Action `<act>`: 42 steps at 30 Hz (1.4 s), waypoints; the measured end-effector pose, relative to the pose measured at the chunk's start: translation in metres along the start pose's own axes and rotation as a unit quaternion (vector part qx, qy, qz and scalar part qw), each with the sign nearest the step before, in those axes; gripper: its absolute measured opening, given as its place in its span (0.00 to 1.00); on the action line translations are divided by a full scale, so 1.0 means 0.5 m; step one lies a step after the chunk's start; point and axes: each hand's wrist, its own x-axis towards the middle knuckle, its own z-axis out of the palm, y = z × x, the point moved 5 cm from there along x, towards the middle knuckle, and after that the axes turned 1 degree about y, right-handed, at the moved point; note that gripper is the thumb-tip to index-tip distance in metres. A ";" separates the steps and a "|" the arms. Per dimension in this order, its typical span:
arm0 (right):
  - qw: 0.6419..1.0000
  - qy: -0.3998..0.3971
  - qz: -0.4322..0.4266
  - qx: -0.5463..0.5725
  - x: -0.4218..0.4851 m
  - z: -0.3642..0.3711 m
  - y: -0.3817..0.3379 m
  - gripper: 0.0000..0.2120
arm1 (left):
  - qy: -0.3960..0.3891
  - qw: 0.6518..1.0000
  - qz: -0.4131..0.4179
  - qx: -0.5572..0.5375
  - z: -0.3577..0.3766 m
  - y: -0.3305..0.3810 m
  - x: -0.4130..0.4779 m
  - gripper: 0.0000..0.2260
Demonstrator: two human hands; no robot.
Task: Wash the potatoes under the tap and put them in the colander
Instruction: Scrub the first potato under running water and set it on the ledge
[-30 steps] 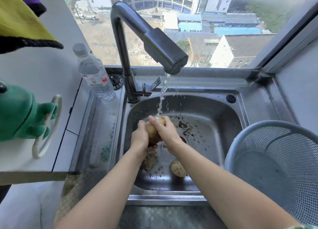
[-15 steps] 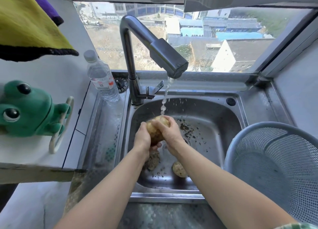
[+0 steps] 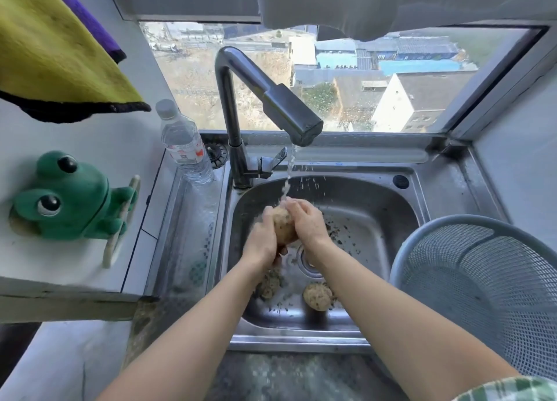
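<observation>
A brown potato (image 3: pixel 283 226) is held over the steel sink (image 3: pixel 388 220), right under the stream running from the dark tap (image 3: pixel 289 114). My left hand (image 3: pixel 261 240) grips it from the left and my right hand (image 3: pixel 307 221) grips it from the right, so most of it is covered. Two dirty potatoes lie on the sink floor: one (image 3: pixel 317 295) near the front, another (image 3: pixel 269 283) partly hidden under my left forearm. The grey mesh colander (image 3: pixel 482 280) stands at the right with nothing visible in it.
Dirt flecks lie around the drain (image 3: pixel 307 262). A water bottle (image 3: pixel 185 147) stands left of the tap base. A green frog holder (image 3: pixel 66 198) sits on the left wall, under a hanging yellow cloth (image 3: pixel 54 48). The window is straight behind the sink.
Both hands keep the potato under the water and have shifted their hold on it slightly. The camera has tilted up, so more of the window and frog shows.
</observation>
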 end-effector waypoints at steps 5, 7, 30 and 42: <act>0.995 -0.086 -0.003 -0.042 -0.005 0.012 -0.001 0.22 | 0.018 1.000 0.001 -0.019 -0.010 0.031 0.004 0.23; 0.988 -0.137 -0.012 -0.065 -0.011 0.022 -0.005 0.28 | 0.035 0.996 -0.068 -0.039 -0.027 0.019 0.011 0.28; 0.993 -0.096 -0.046 -0.055 -0.010 0.026 -0.022 0.27 | 0.056 0.992 -0.095 -0.068 -0.019 0.033 0.008 0.31; 0.993 -0.093 -0.030 0.071 -0.017 0.007 -0.025 0.12 | 0.053 0.998 -0.025 -0.034 -0.012 0.047 0.010 0.25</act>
